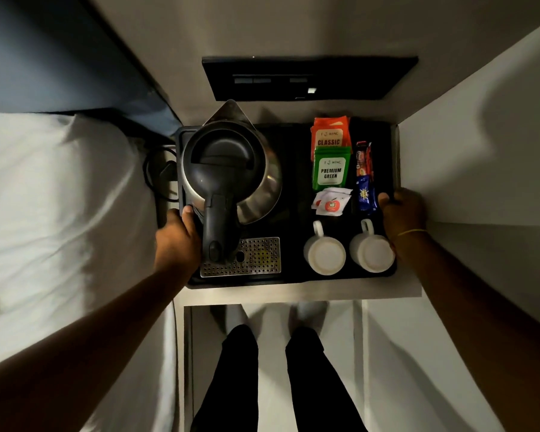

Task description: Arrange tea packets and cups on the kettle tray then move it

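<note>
The black kettle tray (293,280) lies on a small pale shelf (303,294) with its long axis running from nine to three o'clock, its near edge parallel to the shelf's front lip. On its left half stands a steel kettle (231,169), spout toward twelve and black handle toward six, above a perforated metal drip grate (256,255) at the tray's near edge. On the right half, an orange "Classic" tea packet (329,132) sits at twelve, a green "Premium Green" packet (331,169) overlaps its near end, and a white sachet (332,202) lies just nearer again; a red stick sachet (363,159) and a blue one (366,194) lie in a line to their three o'clock side. Two white cups (325,254) (371,252) stand upside down side by side at the near right corner, handles toward twelve. A white wall panel (480,135) hems the tray in closely at three, a bed with a white pillow (60,198) lies at nine, and a dark panel (309,77) sits on the wall at twelve. The left hand (176,241) clamps the tray's left edge beside the kettle handle, thumb on top; the right hand (402,213) clasps the right edge, thumb over the rim, a thin yellow band on the wrist. Both arms reach forward, well apart.
</note>
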